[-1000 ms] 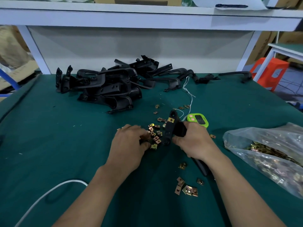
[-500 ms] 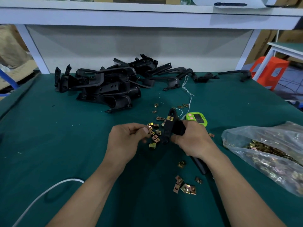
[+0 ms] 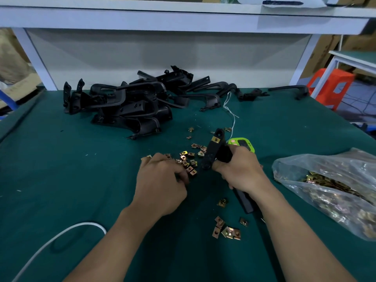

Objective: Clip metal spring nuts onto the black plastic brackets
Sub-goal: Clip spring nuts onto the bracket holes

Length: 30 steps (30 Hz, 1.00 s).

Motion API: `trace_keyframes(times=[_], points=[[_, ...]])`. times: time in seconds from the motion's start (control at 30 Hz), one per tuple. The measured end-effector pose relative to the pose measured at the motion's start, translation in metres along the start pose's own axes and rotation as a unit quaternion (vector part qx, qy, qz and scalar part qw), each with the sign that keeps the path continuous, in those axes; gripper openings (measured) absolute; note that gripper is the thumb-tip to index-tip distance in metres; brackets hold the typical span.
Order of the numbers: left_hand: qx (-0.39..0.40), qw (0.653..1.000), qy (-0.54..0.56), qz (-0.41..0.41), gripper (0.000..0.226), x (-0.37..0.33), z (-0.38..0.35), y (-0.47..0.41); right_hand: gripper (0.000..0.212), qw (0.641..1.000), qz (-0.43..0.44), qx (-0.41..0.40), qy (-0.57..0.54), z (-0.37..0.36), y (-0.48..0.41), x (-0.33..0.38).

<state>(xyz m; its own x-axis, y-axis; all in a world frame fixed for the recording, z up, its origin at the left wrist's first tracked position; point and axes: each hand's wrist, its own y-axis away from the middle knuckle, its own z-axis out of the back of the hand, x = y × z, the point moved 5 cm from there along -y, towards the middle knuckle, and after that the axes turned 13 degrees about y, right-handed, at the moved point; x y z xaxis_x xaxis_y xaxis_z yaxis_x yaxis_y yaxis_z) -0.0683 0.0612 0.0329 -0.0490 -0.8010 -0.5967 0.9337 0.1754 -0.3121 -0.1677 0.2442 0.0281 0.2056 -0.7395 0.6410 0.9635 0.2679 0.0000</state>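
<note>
Green-covered table (image 3: 61, 169), white shelf frame (image 3: 183, 19) behind. Right hand (image 3: 241, 174) wrapped tight round black bracket (image 3: 211, 153) mid-surface, bracket tilted up and away, clipped nut (image 3: 216, 140) near its top end. Left hand (image 3: 160, 184) knuckles up, fingers curled down onto loose spring nuts (image 3: 188, 159) just left of bracket; can't tell if it pinches one. Stray nuts (image 3: 225, 231) toward near edge. Green timer (image 3: 242, 143) just behind right hand. Bag of nuts (image 3: 325, 180) at right edge. Bracket pile (image 3: 126, 104) along far edge
</note>
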Motion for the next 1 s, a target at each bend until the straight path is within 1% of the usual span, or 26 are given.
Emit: trace_keyframes(times=[0.07, 0.13, 0.17, 0.2, 0.27, 0.3, 0.33, 0.37, 0.4, 0.47, 0.53, 0.57, 0.6, 0.67, 0.73, 0.77, 0.87, 0.93, 1.0], points=[[-0.036, 0.999, -0.032, 0.006, 0.024, 0.0, 0.006, 0.0, 0.011, 0.999, -0.014, -0.036, -0.023, 0.007, 0.0, -0.001], [-0.069, 0.998, -0.01, -0.008, 0.035, -0.001, 0.009, 0.001, 0.017, 0.996, -0.03, -0.082, -0.023, 0.014, 0.0, -0.003], [-0.055, 0.998, 0.013, -0.015, 0.043, -0.002, 0.006, 0.001, 0.022, 0.994, -0.038, -0.096, -0.018, 0.015, 0.0, -0.003], [-0.022, 0.999, 0.035, -0.023, 0.05, -0.005, 0.001, 0.0, 0.027, 0.994, -0.042, -0.102, -0.015, 0.016, 0.001, -0.002], [0.067, 0.995, 0.057, -0.037, 0.062, -0.008, -0.014, 0.0, 0.036, 0.994, -0.043, -0.1, -0.011, 0.016, 0.002, 0.0], [0.103, 0.993, 0.048, -0.044, 0.063, -0.009, -0.021, -0.001, 0.037, 0.995, -0.04, -0.096, -0.008, 0.015, 0.002, 0.001], [0.126, 0.99, 0.031, -0.054, 0.059, -0.009, -0.026, -0.001, 0.033, 0.995, -0.035, -0.092, -0.003, 0.015, 0.001, 0.001], [0.131, 0.989, 0.015, -0.065, 0.052, -0.009, -0.028, -0.001, 0.027, 0.996, -0.029, -0.088, 0.007, 0.014, 0.0, 0.001], [0.116, 0.991, 0.009, -0.073, 0.042, -0.01, -0.027, -0.002, 0.023, 0.996, -0.023, -0.083, 0.021, 0.012, 0.0, 0.001], [0.039, 0.997, 0.021, -0.066, 0.025, -0.01, -0.014, -0.002, 0.023, 0.996, -0.013, -0.077, 0.044, 0.009, -0.001, 0.002], [-0.038, 0.998, 0.036, -0.028, 0.023, -0.005, -0.003, -0.001, 0.024, 0.996, -0.008, -0.08, 0.046, 0.007, -0.001, 0.002], [-0.054, 0.998, 0.044, -0.011, 0.026, -0.002, 0.0, 0.0, 0.023, 0.995, -0.006, -0.083, 0.046, 0.007, -0.001, 0.001], [-0.055, 0.997, 0.049, -0.002, 0.031, 0.0, 0.0, 0.001, 0.02, 0.995, -0.003, -0.088, 0.049, 0.007, -0.001, 0.001], [-0.033, 0.997, 0.065, 0.0, 0.044, 0.001, -0.003, 0.001, 0.011, 0.993, 0.005, -0.091, 0.071, 0.006, -0.002, -0.002], [-0.003, 0.997, 0.081, 0.018, 0.056, 0.004, -0.007, -0.001, 0.018, 0.993, 0.002, -0.078, 0.087, 0.003, -0.004, -0.003], [0.006, 0.997, 0.078, 0.022, 0.053, 0.004, -0.009, -0.003, 0.022, 0.994, -0.002, -0.073, 0.084, 0.003, -0.005, -0.005], [0.002, 0.998, 0.065, 0.005, 0.022, 0.003, -0.014, -0.006, 0.021, 0.994, 0.0, -0.07, 0.079, 0.002, -0.006, -0.005], [-0.007, 0.997, 0.075, -0.006, 0.017, 0.003, -0.015, -0.006, 0.018, 0.994, 0.014, -0.076, 0.078, 0.002, -0.006, -0.005], [-0.037, 0.995, 0.097, -0.001, 0.017, 0.004, -0.011, -0.006, 0.014, 0.994, 0.027, -0.08, 0.074, 0.003, -0.005, -0.003]])
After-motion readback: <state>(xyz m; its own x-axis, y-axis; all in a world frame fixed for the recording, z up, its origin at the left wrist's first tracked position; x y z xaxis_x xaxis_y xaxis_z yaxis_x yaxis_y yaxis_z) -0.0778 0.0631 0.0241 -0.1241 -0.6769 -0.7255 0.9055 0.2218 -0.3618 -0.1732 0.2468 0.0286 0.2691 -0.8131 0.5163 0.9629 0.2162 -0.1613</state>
